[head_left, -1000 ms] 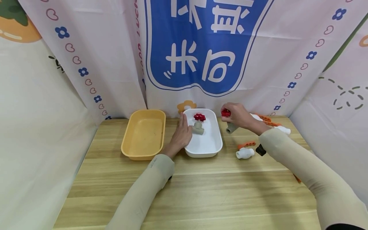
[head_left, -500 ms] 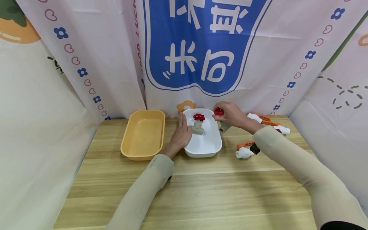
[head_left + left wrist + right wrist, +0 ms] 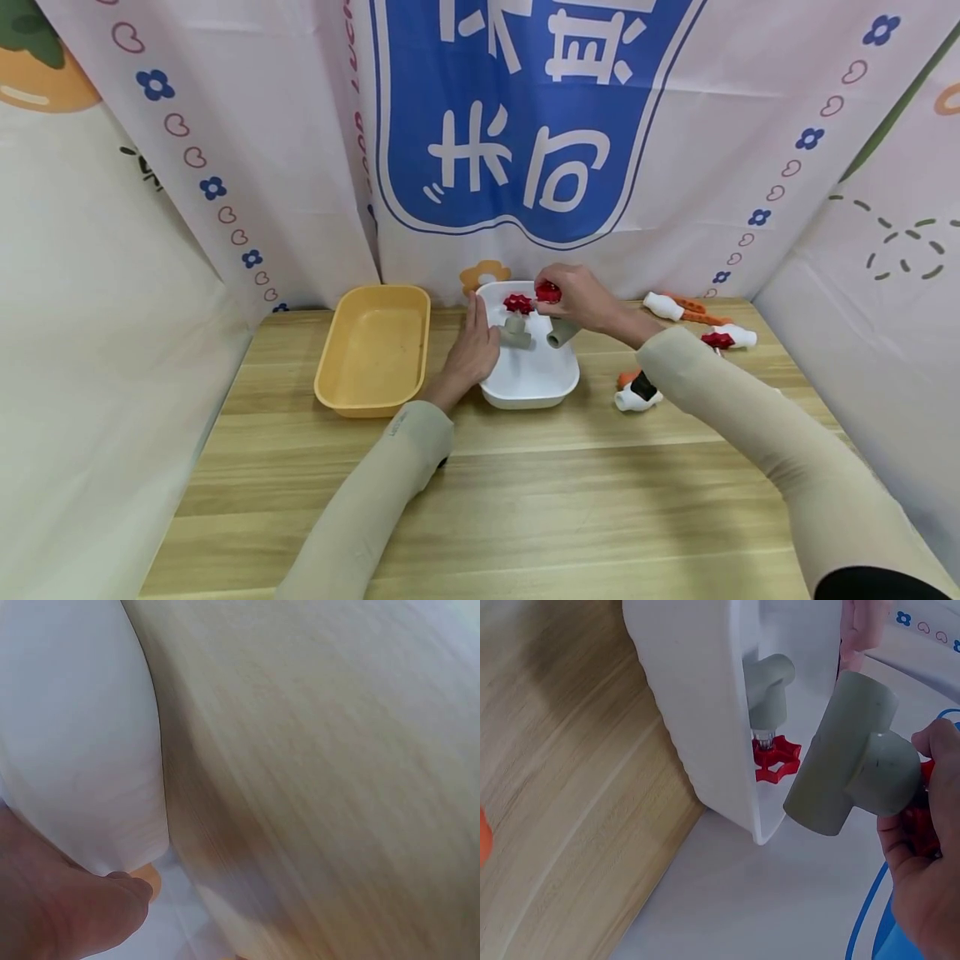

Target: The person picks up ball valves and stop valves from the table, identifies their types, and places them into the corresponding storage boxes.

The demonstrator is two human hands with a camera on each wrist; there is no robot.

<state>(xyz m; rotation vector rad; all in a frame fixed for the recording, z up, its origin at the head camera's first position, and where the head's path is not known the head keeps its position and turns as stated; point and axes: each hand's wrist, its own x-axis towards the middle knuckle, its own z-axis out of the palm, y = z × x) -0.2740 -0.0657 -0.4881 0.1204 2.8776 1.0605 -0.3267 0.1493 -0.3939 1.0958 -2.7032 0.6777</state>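
My right hand grips a grey pipe valve by its red handwheel, over the right part of the white tray. Its tee-shaped body hangs below the fingers, tilted. A second grey valve with a red handwheel lies inside the tray, on the left. Along the tray's left side rests my left hand, fingers extended and touching the rim. In the left wrist view only part of that hand shows, against the tray's outer wall.
A yellow tray stands to the left. On the right lie white valves with orange handles, a white valve with a red handwheel, and another white valve, partly hidden by the right wrist. A printed cloth hangs behind the table.
My right hand has carried the grey valve leftward, from the table right of the white tray to above its inside. The left hand has stayed at the tray's side.
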